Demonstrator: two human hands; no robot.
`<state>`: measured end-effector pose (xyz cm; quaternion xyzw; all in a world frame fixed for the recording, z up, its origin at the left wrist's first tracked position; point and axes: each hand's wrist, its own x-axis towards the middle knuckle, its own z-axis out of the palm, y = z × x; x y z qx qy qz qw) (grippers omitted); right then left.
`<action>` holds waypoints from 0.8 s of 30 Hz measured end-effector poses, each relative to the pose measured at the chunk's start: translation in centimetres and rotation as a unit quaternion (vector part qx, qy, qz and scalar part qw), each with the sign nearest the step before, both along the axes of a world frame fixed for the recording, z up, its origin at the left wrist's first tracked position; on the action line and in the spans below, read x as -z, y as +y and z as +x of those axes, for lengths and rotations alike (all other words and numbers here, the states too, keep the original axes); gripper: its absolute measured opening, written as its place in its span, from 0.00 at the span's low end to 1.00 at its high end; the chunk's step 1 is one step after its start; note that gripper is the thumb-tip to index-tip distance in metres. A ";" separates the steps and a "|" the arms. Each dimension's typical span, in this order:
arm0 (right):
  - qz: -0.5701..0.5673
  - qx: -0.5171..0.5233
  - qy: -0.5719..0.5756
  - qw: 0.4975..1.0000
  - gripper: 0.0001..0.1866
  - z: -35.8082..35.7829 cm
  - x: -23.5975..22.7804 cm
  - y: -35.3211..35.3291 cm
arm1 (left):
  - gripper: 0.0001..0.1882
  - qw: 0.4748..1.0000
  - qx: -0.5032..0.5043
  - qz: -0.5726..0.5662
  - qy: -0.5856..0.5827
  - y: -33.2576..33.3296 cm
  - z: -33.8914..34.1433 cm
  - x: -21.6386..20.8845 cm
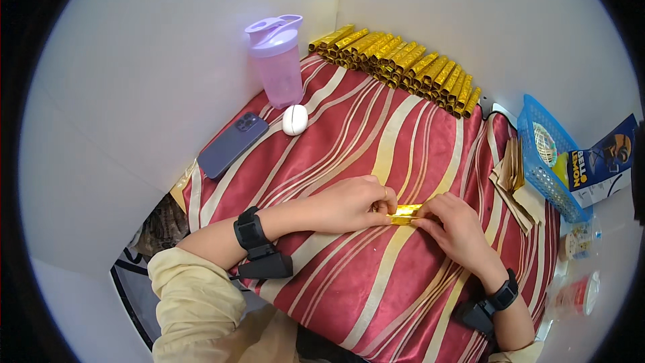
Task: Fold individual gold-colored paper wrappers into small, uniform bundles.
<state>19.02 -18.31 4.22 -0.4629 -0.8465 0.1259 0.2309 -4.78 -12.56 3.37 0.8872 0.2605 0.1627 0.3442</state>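
Observation:
A small piece of gold foil paper is stretched between my two hands, low over the striped red cloth. My left hand pinches its left end between thumb and curled fingers. At the other end, my right hand grips the foil the same way. The foil looks partly rolled or folded, and its ends are hidden by my fingers. Along the far edge lies a stacked pile of gold foil tubes. To the right rests a sheaf of brownish paper sheets.
A purple shaker bottle stands at the back left, with a white earbud case and a dark phone before it. At right is a blue plastic basket holding a dark blue package. Clear plastic cups sit nearby. Pale walls enclose the table.

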 end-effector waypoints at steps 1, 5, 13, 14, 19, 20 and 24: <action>0.000 0.000 -0.001 1.000 0.11 0.0 0.0 0.0 | 0.10 1.000 -0.004 -0.014 0.001 0.0 0.0 0.0; -0.040 0.014 0.019 0.999 0.11 0.0 0.0 0.1 | 0.10 1.000 -0.005 -0.012 0.000 0.0 0.1 -0.2; -0.091 0.020 0.040 0.995 0.10 -0.1 -0.1 0.5 | 0.08 0.999 0.032 0.038 -0.004 0.1 0.1 0.1; -0.093 0.017 0.034 0.995 0.10 -0.1 -0.1 0.7 | 0.08 0.999 0.031 0.036 -0.004 0.1 0.1 0.3; -0.098 0.005 0.023 0.995 0.10 -0.3 -0.2 1.0 | 0.07 0.997 0.057 0.043 -0.009 0.5 0.0 0.6; -0.096 0.005 0.015 0.995 0.10 -0.2 -0.4 0.9 | 0.07 0.997 0.058 0.043 -0.008 0.5 0.0 0.4; -0.093 0.009 0.008 0.996 0.10 -0.1 -0.4 0.8 | 0.06 0.994 0.068 0.084 -0.026 0.5 -0.3 0.2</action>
